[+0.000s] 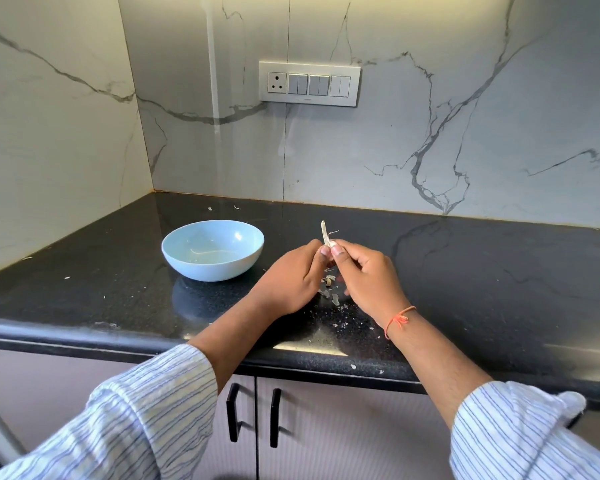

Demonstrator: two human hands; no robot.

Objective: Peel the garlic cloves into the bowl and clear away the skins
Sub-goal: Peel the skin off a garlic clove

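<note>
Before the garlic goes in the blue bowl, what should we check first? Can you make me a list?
1. Both hands have the garlic: ok. The left hand and right hand pinch the garlic piece between them.
2. Clove fully peeled: cannot tell. A dry skin strip sticks up, and fingers hide the rest.
3. Bowl ready: ok. The blue bowl stands upright to the left of the hands, and no cloves show in it.
4. Hands over the bowl: not ok. They are beside it, above the counter.
5. Skins cleared: not ok. Skin flakes lie on the counter under the hands.
</note>
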